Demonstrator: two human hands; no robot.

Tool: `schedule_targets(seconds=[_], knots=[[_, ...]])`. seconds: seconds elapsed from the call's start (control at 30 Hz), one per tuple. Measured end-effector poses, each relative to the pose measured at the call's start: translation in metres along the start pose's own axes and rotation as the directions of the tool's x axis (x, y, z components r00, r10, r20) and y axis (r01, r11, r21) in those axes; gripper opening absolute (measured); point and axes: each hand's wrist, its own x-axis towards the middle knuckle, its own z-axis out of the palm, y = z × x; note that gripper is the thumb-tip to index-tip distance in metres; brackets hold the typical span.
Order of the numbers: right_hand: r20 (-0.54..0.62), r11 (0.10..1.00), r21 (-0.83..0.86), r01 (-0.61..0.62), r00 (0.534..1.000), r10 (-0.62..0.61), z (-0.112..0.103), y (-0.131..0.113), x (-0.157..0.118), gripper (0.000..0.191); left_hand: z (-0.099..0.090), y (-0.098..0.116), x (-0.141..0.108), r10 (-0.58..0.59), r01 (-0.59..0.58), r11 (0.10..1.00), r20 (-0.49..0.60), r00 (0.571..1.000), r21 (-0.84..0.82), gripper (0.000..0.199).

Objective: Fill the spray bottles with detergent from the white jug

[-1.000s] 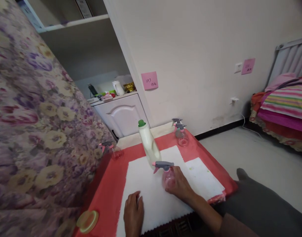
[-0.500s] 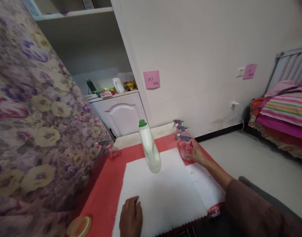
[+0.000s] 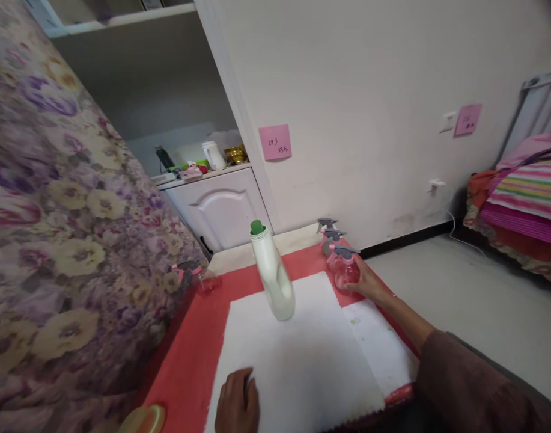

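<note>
The translucent pink spray bottle (image 3: pixel 346 279), round-bodied with a gray spray head and pink collar, stands upright on the red-covered table (image 3: pixel 185 343), near its right edge toward the far corner, nozzle pointing left.

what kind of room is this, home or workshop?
Looks like a home, probably a bedroom: there's a bed on the right, a floral curtain on the left, and a white cabinet at the back.
</note>
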Motion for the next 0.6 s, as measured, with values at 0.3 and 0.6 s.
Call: schedule_targets(seconds=[0.3,0.6], knots=[[-0.015,0.999,0.02,-0.034,0.999,0.035,0.0,0.02,-0.006,0.077,0.0,-0.005,0.001,-0.01,0.01,1.0,0.01,1.0,0.018,0.024],[0.026,0.997,0.058,-0.054,0.998,0.052,-0.002,0.026,-0.005,0.08,-0.001,-0.003,0.002,-0.005,0.005,1.0,-0.007,1.0,0.018,0.025]])
